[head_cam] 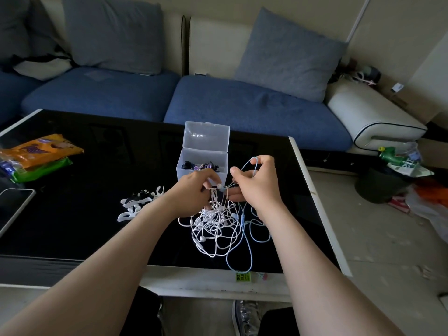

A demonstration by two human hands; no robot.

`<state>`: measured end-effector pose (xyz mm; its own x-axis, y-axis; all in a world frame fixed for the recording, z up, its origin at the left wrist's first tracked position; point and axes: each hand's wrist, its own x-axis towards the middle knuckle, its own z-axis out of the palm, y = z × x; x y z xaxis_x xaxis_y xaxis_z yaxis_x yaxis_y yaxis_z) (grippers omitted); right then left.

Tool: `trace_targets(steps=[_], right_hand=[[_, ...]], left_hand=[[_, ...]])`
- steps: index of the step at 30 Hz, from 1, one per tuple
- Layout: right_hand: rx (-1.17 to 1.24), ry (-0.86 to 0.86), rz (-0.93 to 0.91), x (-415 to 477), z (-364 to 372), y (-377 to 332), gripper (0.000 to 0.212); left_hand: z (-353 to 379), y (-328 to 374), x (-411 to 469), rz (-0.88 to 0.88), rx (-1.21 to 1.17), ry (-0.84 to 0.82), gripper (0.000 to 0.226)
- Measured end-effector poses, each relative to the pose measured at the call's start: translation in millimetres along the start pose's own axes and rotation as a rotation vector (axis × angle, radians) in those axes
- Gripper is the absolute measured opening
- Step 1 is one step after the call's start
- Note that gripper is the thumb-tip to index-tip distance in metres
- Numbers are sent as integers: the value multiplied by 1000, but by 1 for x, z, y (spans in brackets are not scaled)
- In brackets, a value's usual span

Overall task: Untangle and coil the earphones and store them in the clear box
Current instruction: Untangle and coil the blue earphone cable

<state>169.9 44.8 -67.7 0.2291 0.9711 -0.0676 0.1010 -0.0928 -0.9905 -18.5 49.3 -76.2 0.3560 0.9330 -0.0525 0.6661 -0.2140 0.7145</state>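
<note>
Two hands work the earphones (215,226) heap on the counter (72,214), before the open box (202,163): white strands are pinched by the left hand (194,187), a blue loop (247,162) by the right hand's (257,187) fingers (263,161); cords judged light, limp, snaggy, best taken near an earbud

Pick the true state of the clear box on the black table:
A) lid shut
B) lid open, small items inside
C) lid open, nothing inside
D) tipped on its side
B: the clear box stands upright with its lid swung back, and small dark items show through its wall.
</note>
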Motion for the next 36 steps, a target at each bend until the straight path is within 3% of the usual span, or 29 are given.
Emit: trace_targets(steps=[3,7,9,13,16,20,24,30,33,36], right_hand=[[-93,20,-58,-1,0,0,42],[-203,50,-142,1,-1,4,39],[-274,71,-181,0,-1,5,38],[-418,95,-329,0,-1,9,30],[-505,68,-499,-2,-1,5,23],[-413,-22,-519,-5,3,-2,22],[-341,-66,-513,-7,4,-2,28],[-325,-46,-465,-3,4,1,32],[-351,-14,-450,-1,3,4,29],[-378,-16,-351,1,3,3,12]], left_hand=[[0,3,2,13,64,12,48],[-1,8,3,41,6,-45,27],[0,9,2,42,9,-25,27],[0,9,-2,-57,-2,54,71],[-1,11,-6,-107,145,113,84],[-1,11,-4,-98,366,234,74],[1,4,0,-77,269,265,58],[1,7,-2,94,199,230,9],[1,7,0,120,195,188,18],[0,8,0,145,200,103,27]])
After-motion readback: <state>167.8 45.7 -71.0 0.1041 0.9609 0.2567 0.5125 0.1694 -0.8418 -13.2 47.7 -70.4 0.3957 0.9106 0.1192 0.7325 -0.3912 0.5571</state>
